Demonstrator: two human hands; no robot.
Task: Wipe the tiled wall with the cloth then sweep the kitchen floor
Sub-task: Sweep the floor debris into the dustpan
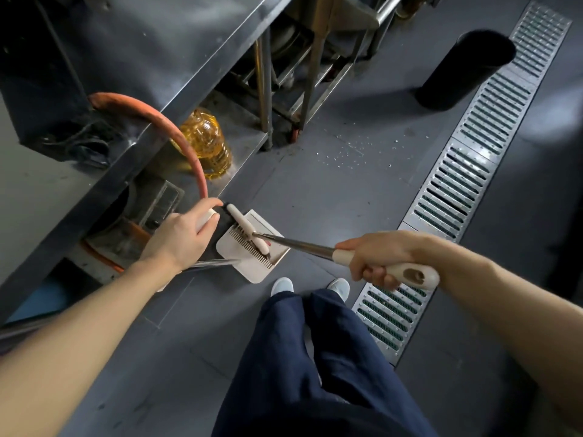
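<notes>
- Right hand gripping, fingers curled round, the cream plastic grip of a broom with a long steel shaft, and angling the shaft down and to the left.
- Cream broom head lying across the toothed edge of a cream plastic dustpan, dark bristles touching the comb teeth.
- Left hand closing round the cream top of the dustpan's own steel handle, thumb and fingers wrapping it just beside the broom head.
- Dustpan sitting on the dark grey kitchen floor, directly ahead of two white shoes and dark blue trousers.
- White crumbs lying scattered on the floor beyond the dustpan, near a steel frame leg.
- Stainless-steel worktop running diagonally along the left, with an orange hose looping down over its edge.
- Clear plastic bottle of yellow oil standing on the low steel shelf under the worktop.
- Slotted steel drain grating running diagonally along the right side of the floor; black cylindrical bin standing just beside it.
- Wiping cloth and tiled wall lying outside the view.
</notes>
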